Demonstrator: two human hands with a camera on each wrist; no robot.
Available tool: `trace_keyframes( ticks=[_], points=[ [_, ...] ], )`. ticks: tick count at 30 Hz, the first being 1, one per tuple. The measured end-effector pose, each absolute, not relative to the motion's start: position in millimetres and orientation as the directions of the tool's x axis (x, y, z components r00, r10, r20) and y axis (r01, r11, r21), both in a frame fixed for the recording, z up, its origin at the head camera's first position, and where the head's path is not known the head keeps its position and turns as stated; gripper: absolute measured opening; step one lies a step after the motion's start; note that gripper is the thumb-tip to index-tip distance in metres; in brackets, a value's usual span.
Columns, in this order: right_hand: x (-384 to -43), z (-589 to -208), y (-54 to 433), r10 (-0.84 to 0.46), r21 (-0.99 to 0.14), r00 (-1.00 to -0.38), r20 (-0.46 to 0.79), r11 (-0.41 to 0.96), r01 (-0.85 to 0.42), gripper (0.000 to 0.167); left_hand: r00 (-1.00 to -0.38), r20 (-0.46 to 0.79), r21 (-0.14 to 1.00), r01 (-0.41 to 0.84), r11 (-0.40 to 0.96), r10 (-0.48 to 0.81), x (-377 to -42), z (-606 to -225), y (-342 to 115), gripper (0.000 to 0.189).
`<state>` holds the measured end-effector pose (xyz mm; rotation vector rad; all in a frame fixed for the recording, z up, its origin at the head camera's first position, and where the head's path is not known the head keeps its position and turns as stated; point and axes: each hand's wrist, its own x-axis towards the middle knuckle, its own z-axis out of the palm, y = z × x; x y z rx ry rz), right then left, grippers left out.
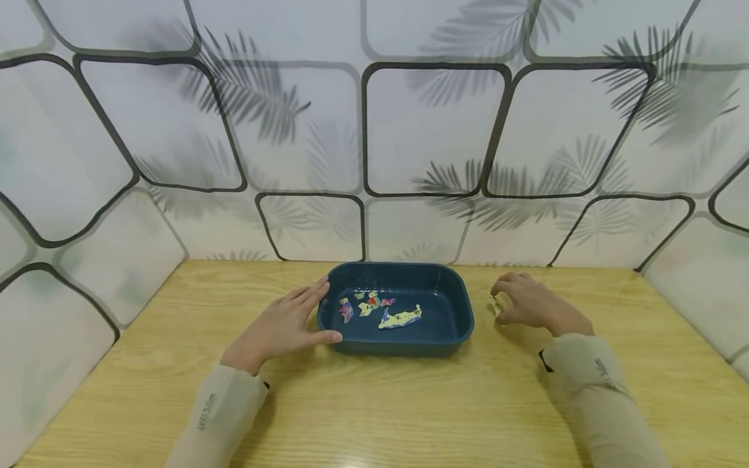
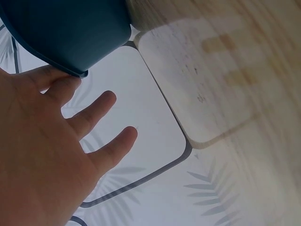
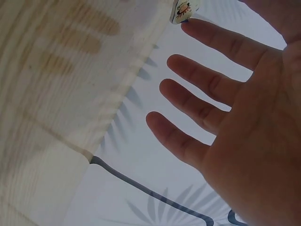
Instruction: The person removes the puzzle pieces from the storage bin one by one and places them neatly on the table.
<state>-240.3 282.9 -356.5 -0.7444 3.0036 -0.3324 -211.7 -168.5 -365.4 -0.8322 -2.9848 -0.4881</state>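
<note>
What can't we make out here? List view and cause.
Piece in the right hand: partly covered by that hand, head view; cut off by top edge, right wrist view.
Designs on pieces in the tray: too small, head view.
Table under the tray: hidden by it, head view.

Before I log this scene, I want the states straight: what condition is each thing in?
Blue tray: upright, open at the top.
Long yellow-and-blue piece: lying in the tray, not held.
Smaller colourful pieces: spread inside the tray's left half.
Pale piece: outside the tray, pinched.
Left hand: extended, touching the tray's left end.
Right hand: pinching the pale piece.
</note>
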Motion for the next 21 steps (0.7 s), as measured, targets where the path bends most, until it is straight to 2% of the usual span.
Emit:
trace_keyframes(
  ticks=[7, 14, 21],
  points=[
    [-244, -357, 279, -0.445, -0.184, -0.895, -0.031, 0.883, -0.433, 0.048, -0.860, 0.067, 0.298, 0.500, 0.813, 0.505, -212, -363, -168, 0.099],
    [-245, -353, 280, -0.447, -0.173, -0.894, 0.029, 0.879, -0.444, 0.058, -0.855, 0.084, 0.293, 0.512, 0.808, 0.511, -213, -360, -168, 0.099],
    [-242, -346, 281, -0.466, -0.247, -0.883, 0.060, 0.850, -0.466, 0.054, -0.858, 0.077, 0.291, 0.507, 0.811, 0.508, -212, -362, -168, 0.099]
  ],
)
